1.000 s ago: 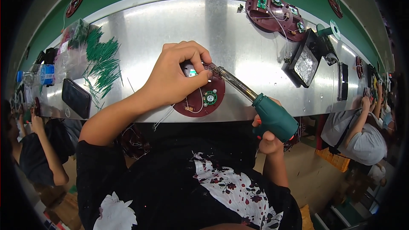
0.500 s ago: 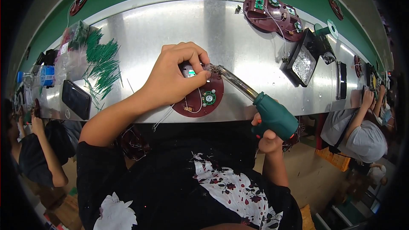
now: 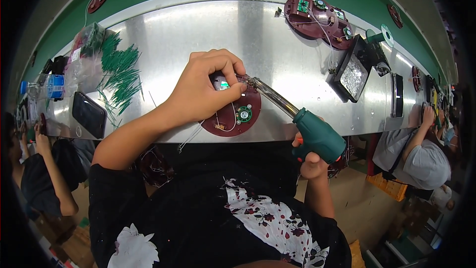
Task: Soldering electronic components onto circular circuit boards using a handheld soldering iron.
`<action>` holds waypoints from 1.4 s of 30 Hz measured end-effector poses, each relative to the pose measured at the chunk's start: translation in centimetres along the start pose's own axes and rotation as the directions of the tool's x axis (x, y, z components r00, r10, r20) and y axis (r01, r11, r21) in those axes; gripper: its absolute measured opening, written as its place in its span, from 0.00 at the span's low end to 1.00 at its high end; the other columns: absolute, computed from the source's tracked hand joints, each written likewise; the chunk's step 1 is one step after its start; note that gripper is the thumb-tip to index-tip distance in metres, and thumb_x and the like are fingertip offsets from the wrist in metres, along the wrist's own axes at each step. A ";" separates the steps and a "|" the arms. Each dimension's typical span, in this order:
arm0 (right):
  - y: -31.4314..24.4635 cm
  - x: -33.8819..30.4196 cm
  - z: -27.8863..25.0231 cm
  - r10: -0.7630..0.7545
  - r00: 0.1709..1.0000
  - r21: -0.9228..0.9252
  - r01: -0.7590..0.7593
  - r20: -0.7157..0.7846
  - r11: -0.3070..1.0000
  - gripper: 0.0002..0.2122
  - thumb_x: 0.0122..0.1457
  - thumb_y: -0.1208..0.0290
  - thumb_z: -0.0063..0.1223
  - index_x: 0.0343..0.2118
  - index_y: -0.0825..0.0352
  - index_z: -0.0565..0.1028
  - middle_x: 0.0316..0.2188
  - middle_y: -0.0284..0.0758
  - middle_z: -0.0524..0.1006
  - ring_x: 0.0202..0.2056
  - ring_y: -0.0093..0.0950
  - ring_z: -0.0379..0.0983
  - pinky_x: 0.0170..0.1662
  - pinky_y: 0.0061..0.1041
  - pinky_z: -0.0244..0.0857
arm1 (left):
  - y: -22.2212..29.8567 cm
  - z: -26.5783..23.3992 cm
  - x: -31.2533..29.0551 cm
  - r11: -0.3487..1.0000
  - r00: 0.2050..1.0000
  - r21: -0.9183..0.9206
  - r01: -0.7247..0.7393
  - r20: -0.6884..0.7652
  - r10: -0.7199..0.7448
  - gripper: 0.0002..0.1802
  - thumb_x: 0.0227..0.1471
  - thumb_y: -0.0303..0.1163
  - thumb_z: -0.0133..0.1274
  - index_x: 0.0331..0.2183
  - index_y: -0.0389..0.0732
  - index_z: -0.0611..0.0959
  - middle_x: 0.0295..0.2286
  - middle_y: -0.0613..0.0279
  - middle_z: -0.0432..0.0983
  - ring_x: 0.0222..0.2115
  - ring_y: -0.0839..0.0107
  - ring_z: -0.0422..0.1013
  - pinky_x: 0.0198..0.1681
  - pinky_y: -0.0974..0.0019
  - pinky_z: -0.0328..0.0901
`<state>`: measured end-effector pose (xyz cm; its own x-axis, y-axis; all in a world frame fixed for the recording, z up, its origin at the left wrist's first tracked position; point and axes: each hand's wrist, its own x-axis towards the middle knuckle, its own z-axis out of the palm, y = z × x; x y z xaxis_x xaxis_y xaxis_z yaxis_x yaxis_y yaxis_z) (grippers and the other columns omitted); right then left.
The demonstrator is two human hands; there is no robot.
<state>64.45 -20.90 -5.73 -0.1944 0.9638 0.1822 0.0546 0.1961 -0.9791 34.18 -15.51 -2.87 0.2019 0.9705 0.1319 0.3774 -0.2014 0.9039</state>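
A round dark-red disc [image 3: 237,115] with small green circuit parts and thin wires lies at the near edge of the metal bench [image 3: 198,39]. My left hand [image 3: 206,87] rests on the disc's upper left, fingers pinched on a small part there. My right hand [image 3: 312,161], below the bench edge, grips the teal handle of a soldering iron [image 3: 317,136]. The iron's metal shaft [image 3: 272,97] slants up and left, its tip right at my left fingertips.
Loose green wires [image 3: 119,72] and a plastic bag [image 3: 87,52] lie at the left, beside a black phone [image 3: 89,114]. More dark-red discs [image 3: 317,15] and a black tray of solder sponge [image 3: 349,77] sit at the right. Other people sit on both sides.
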 end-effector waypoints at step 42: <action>1.4 -1.0 -1.4 -0.002 0.999 -0.037 0.004 0.052 0.999 0.42 0.59 0.33 0.56 0.51 0.79 0.77 0.41 0.43 0.82 0.27 0.23 0.78 0.34 0.23 0.73 | 0.0 -0.4 -0.4 0.996 0.998 0.069 -0.051 0.032 0.049 0.09 0.46 0.31 0.66 0.23 0.43 0.79 0.35 0.69 0.82 0.38 0.72 0.75 0.56 0.61 0.54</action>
<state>66.08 -21.32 -7.17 -0.2448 0.9529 0.1792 0.0898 0.2063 -0.9744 33.76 -15.80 -2.80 0.2492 0.9547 0.1628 0.4281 -0.2594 0.8657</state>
